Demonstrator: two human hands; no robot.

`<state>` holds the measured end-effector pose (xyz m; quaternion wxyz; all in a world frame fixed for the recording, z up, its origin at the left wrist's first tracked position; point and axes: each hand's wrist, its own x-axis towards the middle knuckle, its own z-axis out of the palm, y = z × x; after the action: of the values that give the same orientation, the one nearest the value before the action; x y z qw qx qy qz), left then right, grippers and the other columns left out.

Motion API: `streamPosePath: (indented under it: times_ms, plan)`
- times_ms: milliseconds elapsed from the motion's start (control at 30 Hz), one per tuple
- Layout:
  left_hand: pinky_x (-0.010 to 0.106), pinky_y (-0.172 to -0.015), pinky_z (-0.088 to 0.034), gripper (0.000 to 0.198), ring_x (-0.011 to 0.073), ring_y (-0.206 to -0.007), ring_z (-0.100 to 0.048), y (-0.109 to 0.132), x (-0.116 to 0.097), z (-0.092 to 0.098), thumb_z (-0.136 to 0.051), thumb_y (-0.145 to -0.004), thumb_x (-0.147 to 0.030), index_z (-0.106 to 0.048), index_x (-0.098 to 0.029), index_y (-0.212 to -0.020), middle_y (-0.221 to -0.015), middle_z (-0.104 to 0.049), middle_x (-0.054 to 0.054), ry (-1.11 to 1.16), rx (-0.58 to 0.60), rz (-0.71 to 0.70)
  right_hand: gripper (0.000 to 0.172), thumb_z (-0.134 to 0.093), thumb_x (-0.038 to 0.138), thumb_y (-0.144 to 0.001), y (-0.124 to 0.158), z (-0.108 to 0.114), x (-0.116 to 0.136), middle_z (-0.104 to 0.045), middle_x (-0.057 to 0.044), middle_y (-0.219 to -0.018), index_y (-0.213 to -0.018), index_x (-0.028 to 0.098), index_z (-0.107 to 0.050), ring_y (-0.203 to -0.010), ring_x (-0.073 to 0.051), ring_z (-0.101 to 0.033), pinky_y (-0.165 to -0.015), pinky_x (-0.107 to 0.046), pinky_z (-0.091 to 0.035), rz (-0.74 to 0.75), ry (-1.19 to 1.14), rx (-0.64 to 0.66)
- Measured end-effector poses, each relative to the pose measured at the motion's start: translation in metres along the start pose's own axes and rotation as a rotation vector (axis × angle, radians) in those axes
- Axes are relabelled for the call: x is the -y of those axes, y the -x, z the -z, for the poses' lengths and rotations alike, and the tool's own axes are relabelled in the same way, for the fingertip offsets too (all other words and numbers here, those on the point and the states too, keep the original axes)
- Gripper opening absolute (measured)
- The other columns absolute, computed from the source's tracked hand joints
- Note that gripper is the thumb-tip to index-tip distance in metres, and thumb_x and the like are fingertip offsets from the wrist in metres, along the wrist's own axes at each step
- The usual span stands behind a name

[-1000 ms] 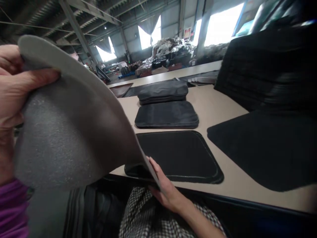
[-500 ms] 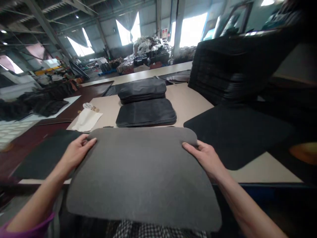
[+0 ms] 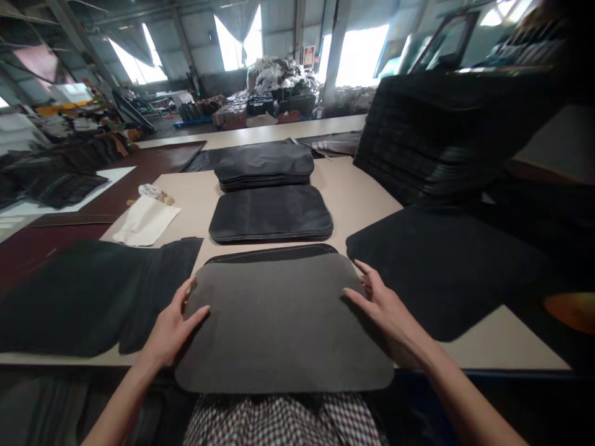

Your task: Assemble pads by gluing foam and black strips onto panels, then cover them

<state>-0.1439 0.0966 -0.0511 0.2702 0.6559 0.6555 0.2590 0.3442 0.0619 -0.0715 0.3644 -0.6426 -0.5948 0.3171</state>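
Note:
A grey panel with rounded corners, leather-like, lies in front of me, overhanging the table's near edge. Beneath it, a black panel shows along the far side. My left hand grips the grey panel's left edge, thumb on top and the other fingers at or under the rim. At the right edge, my right hand has its thumb on the surface and its fingers around the side, partly hidden. Just beyond lies a stack of black rounded panels, with another black stack behind it.
Black sheets lie to the left, and a large black sheet to the right. A tall black pile stands at the back right. A cream cloth rests at the left on the beige tabletop.
Both hands have lowered the grey panel onto the black one at the table edge. My left hand has moved right and nearer to me; the right has dropped slightly.

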Motion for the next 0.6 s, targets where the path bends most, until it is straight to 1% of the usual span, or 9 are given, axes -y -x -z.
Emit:
streamPosePath:
  times_ms: [67, 133, 200, 267, 367, 433, 467, 533, 600]
  plan:
    - [0.045, -0.107, -0.046, 0.060, 0.0299, -0.127, -0.059, 0.010, 0.005, -0.001, -0.062, -0.087, -0.058, -0.054, -0.032, -0.140, -0.140, -0.061, 0.008, -0.069, 0.008, -0.066, 0.076, -0.061, 0.056, -0.094, 0.008, 0.003, 0.002, -0.062, -0.012, -0.134, -0.158, 0.029, -0.030, -0.115, -0.034, -0.063, -0.097, -0.051, -0.052, 0.020, 0.142, 0.001]
    - [0.041, -0.101, -0.050, 0.044, 0.0284, -0.120, -0.063, 0.016, 0.006, -0.002, -0.058, -0.090, -0.057, -0.065, -0.032, -0.125, -0.129, -0.067, 0.007, -0.085, 0.005, -0.110, 0.055, -0.058, 0.055, -0.096, 0.014, 0.005, 0.004, -0.062, -0.008, -0.133, -0.145, 0.031, -0.051, -0.115, -0.033, -0.063, -0.098, -0.049, -0.051, 0.082, 0.198, 0.032]
    - [0.039, -0.097, -0.051, 0.038, 0.0270, -0.115, -0.065, 0.018, 0.004, -0.002, -0.058, -0.090, -0.056, -0.069, -0.032, -0.117, -0.122, -0.069, 0.005, -0.073, -0.016, -0.121, 0.035, -0.056, 0.054, -0.098, 0.016, 0.007, 0.007, -0.067, -0.005, -0.125, -0.120, 0.030, -0.069, -0.112, -0.031, -0.064, -0.097, -0.044, -0.051, 0.129, 0.184, 0.052]
    - [0.038, -0.098, -0.051, 0.037, 0.0264, -0.114, -0.065, 0.019, 0.000, 0.000, -0.060, -0.089, -0.055, -0.069, -0.032, -0.117, -0.121, -0.070, 0.004, -0.054, -0.040, -0.105, 0.034, -0.057, 0.055, -0.098, 0.016, 0.009, 0.009, -0.070, -0.005, -0.114, -0.105, 0.027, -0.074, -0.107, -0.030, -0.065, -0.094, -0.041, -0.052, 0.113, 0.146, 0.028]
    - [0.040, -0.103, -0.050, 0.040, 0.0271, -0.116, -0.064, 0.019, -0.004, 0.003, -0.063, -0.087, -0.057, -0.070, -0.032, -0.117, -0.123, -0.069, 0.003, -0.021, -0.034, -0.064, 0.038, -0.061, 0.058, -0.095, 0.014, 0.011, 0.013, -0.070, -0.007, -0.114, -0.106, 0.024, -0.074, -0.107, -0.031, -0.065, -0.096, -0.042, -0.051, 0.049, 0.082, -0.017]
    - [0.044, -0.108, -0.048, 0.044, 0.0290, -0.122, -0.062, 0.020, -0.006, 0.004, -0.065, -0.085, -0.059, -0.069, -0.032, -0.119, -0.128, -0.068, 0.004, 0.003, -0.042, -0.019, 0.041, -0.064, 0.059, -0.093, 0.013, 0.013, 0.017, -0.069, -0.008, -0.120, -0.112, 0.024, -0.072, -0.112, -0.032, -0.064, -0.100, -0.043, -0.051, 0.022, 0.027, -0.021]
    - [0.045, -0.109, -0.047, 0.048, 0.0299, -0.125, -0.061, 0.020, -0.007, 0.004, -0.067, -0.084, -0.059, -0.067, -0.032, -0.123, -0.131, -0.067, 0.005, 0.024, -0.064, 0.015, 0.045, -0.066, 0.058, -0.092, 0.013, 0.013, 0.019, -0.067, -0.009, -0.125, -0.121, 0.024, -0.069, -0.116, -0.032, -0.063, -0.101, -0.043, -0.052, 0.009, -0.019, -0.028]
    - [0.046, -0.107, -0.051, 0.063, 0.0305, -0.125, -0.062, 0.022, -0.013, 0.005, -0.071, -0.080, -0.059, -0.059, -0.032, -0.135, -0.131, -0.067, 0.006, 0.124, -0.118, 0.089, 0.067, -0.070, 0.057, -0.090, 0.013, 0.015, 0.027, -0.065, -0.010, -0.129, -0.145, 0.026, -0.051, -0.117, -0.031, -0.063, -0.098, -0.043, -0.056, -0.025, -0.144, -0.040]
    - [0.043, -0.100, -0.057, 0.080, 0.0289, -0.119, -0.067, 0.023, -0.023, 0.008, -0.075, -0.078, -0.057, -0.044, -0.034, -0.149, -0.124, -0.071, 0.006, 0.277, -0.154, 0.137, 0.089, -0.073, 0.057, -0.088, 0.015, 0.020, 0.036, -0.068, -0.009, -0.124, -0.159, 0.027, -0.027, -0.110, -0.029, -0.068, -0.091, -0.040, -0.061, -0.054, -0.220, -0.067]
